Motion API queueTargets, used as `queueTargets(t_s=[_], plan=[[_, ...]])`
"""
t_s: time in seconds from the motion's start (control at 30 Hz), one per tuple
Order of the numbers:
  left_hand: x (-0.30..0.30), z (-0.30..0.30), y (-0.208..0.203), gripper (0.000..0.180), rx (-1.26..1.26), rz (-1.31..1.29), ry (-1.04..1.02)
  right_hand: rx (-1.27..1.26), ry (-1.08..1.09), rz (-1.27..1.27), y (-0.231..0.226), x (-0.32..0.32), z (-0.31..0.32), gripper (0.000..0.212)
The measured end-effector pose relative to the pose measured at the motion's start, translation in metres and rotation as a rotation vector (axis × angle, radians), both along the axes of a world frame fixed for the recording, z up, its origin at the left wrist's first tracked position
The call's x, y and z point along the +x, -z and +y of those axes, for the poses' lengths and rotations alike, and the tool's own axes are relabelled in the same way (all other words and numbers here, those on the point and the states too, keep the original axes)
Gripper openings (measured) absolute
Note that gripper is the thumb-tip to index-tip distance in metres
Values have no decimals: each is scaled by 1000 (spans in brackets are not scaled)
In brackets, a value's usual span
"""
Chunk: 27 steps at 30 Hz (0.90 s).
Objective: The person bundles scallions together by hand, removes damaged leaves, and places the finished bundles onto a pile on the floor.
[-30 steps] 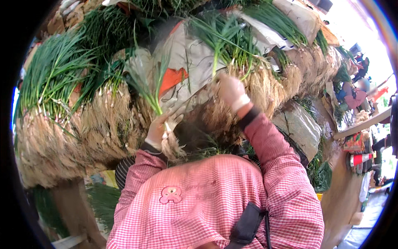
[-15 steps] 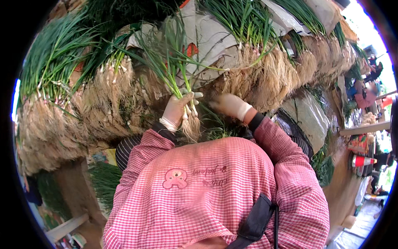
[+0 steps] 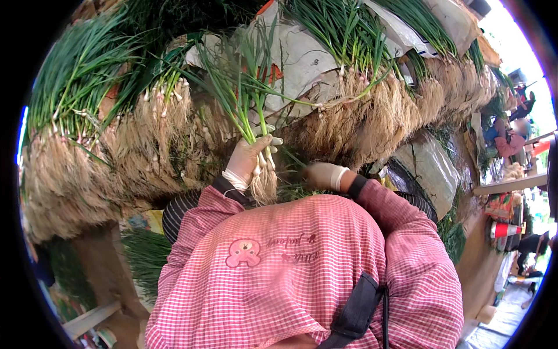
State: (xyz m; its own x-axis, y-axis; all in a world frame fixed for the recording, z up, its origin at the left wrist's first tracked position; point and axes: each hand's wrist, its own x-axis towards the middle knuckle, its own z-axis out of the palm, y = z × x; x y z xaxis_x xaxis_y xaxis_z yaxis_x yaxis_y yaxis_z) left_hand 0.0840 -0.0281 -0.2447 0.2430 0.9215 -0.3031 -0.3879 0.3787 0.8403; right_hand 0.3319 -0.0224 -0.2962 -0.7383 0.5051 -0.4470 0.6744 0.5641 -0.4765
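Observation:
In a pale glove, my left hand (image 3: 247, 158) is closed round a small bunch of spring onions (image 3: 241, 110). Their green leaves point up and away from me, while the white bulbs and stringy roots (image 3: 264, 183) hang below my fingers. My right hand (image 3: 324, 175), also gloved, is low and to the right of the bunch, apart from it. Motion smears its fingers, so whether it holds anything is unclear. Loose green leaves (image 3: 296, 191) lie below and between the two hands.
Piled spring onions with long tan roots (image 3: 372, 119) line the ledge ahead, right, and more (image 3: 64, 168) lie left. White sacking (image 3: 296, 55) lies among them. A plastic-covered bundle (image 3: 433, 168) sits at my right. Farther right are a person (image 3: 511, 139) and a red-and-white cone (image 3: 504, 230).
My right hand has moved down, a little farther from the bunch. My left hand keeps its hold, and the bunch's roots have shifted slightly down and left.

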Motion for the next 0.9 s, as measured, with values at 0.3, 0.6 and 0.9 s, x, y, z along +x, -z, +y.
queueTargets(t_s=[0.3, 0.6, 0.9], plan=[[-3, 3, 6, 48, -61, -127, 172, 785, 506, -128, -82, -3, 77, 23], [4, 3, 11, 23, 123, -82, -49, 743, 612, 37, -94, 14, 34, 34], [-11, 10, 23, 29, 80, -305, 112, 700, 1058, -28, -117, 109, 144, 37]])
